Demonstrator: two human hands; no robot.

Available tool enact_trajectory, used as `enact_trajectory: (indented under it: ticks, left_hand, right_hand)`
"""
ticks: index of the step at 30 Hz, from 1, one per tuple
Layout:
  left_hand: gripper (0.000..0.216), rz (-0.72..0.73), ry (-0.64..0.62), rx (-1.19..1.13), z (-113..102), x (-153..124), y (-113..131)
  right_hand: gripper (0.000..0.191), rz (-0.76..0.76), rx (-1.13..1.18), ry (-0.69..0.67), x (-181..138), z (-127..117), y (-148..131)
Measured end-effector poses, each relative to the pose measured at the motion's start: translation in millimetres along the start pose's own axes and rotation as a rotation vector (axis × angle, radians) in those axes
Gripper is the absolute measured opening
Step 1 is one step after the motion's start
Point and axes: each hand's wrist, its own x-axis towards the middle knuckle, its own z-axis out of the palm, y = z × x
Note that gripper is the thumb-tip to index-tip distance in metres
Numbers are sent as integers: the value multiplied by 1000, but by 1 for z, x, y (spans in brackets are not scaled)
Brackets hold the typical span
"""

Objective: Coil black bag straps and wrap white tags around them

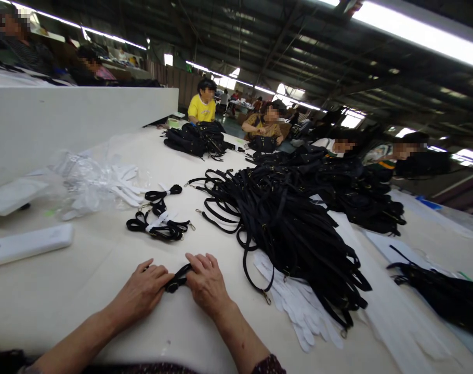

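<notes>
Between my two hands a black strap (175, 283) lies gathered in folds, low over the white table, with a buckle showing in the middle. My left hand (146, 288) closes round one end of it. At the other end, the fingers of my right hand (206, 283) are curled over the strap. Just beyond my hands lie black strap bundles (137, 225), each wrapped with a white band and with metal clips at the ends. To the right spreads a large heap of loose black straps (291, 228) with several metal hooks.
White gloves (299, 304) lie partly under the heap. A clear plastic bag (88, 182) with white strips sits at the left, near a white long box (29, 244). Black bags (197, 140) are piled farther back. A low white partition (80, 124) stands left. Several people work across the table.
</notes>
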Motion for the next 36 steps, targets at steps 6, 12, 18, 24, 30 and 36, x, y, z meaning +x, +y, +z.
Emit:
enact_trajectory:
  ticks: [6,12,18,24,30,36]
  left_hand:
    - [39,11,17,-24,-1,0,-6]
    - [52,9,-20,-150,-10,-3,-17]
    - [55,-141,88,-258,-38,-19,-53]
    - [76,-65,-67,-53,-30,-20,-33]
    - [36,-64,-46,-5,-18,-4,-10]
    - [27,-76,-37,-51,-7,-6,-16]
  right_hand:
    - [40,174,376,-116,10,4,10]
    - [17,252,292,-187,12,14,4]
    - [16,260,224,-177,11,14,-4]
    - [16,246,171,-181,12,7,-7]
    - [14,244,164,-168,9,13,-6]
    - [14,209,188,-115,1,19,-2]
